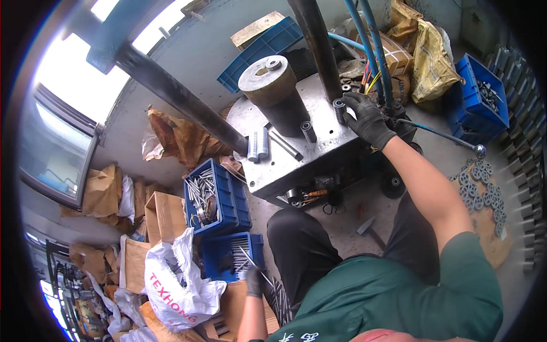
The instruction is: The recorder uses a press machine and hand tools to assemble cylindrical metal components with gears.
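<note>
My right hand (369,121), in a dark glove, has its fingers and thumb closed round a short upright metal cylinder (339,108) with a ringed top, at the right side of the steel press table (319,151). A similar cylinder (308,131) stands alone nearer the middle. Down at the left, my gloved left hand (254,283) grips a slim metal rod (246,255) that slants up over a blue bin (212,251) of rods. Its fingers are partly hidden. Two ribbed grey cylinders (257,143) and two thin rods (285,145) lie on the table's left part.
A thick round pillar (279,105) carries a small ring (274,62). Dark columns (188,94) rise beside it. A ball-ended lever (480,150) juts out at right. Rod-filled crates (213,196) and a white sack (182,285) crowd the left; a hammer (367,228) lies on the floor.
</note>
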Available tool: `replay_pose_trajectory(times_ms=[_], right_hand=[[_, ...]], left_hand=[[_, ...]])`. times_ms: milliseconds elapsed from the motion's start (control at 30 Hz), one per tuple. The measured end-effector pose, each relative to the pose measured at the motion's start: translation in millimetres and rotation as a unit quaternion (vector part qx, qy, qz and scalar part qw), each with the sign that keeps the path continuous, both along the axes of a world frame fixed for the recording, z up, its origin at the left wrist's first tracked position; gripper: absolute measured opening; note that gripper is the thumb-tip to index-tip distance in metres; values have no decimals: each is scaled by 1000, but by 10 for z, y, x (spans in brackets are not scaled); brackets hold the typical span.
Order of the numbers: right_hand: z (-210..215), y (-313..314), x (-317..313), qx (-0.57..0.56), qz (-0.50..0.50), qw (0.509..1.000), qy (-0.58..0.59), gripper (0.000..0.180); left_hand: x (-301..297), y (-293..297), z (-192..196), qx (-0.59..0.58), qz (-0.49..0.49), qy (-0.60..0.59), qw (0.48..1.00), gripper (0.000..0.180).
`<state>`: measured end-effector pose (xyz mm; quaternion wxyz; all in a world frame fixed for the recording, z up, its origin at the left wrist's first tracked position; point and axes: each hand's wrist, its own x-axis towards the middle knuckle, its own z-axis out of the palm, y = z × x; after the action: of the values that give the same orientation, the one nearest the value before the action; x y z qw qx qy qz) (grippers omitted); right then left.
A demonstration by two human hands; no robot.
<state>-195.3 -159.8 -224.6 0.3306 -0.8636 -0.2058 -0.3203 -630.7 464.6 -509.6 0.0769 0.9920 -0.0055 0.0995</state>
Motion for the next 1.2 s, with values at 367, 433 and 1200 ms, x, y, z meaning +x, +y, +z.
replay_pose_trajectory(times_ms=[367, 433, 1200], right_hand=[[-359, -352, 232, -79, -106, 991, -39, 26], [-420, -390, 230, -77, -121, 987, -70, 22], [277, -407, -733, 633, 149, 704, 285, 23]], left_hand=[[3278, -3647, 3258, -778, -145, 60, 608, 29], [3389, -4214, 3142, -796, -155, 70, 581, 30], [3327, -4775, 2597, -685, -143, 177, 692, 22]])
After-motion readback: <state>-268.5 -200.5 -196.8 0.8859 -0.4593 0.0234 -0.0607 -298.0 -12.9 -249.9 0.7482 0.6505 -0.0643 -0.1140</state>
